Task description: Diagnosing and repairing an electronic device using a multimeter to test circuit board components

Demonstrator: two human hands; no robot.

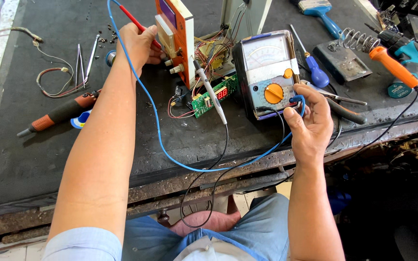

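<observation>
1. My left hand (139, 44) was up at the back of the bench, fingers clamped round the red probe (139, 25), its tip aimed at the orange-fronted unit (176, 38).
2. My right hand (310, 123) sat at the lower right corner of the analog meter (267, 72), thumb and fingers pinched on the blue plug (297, 100) right where it went into the meter.
3. The blue lead (170, 150) swung from that plug down toward the bench edge, then up past my left wrist and out of the top of the shot.
4. A second probe, white and grey (211, 92), lay loose across the small green board (211, 94) with its lit red digits, between the unit and the meter.
5. To the right of the meter: pliers (347, 108) just behind my right hand, and a blue-handled screwdriver (315, 72).
6. Off to the left, an orange-and-black soldering iron (59, 115) and tweezers (85, 60) were well clear of both hands.
</observation>
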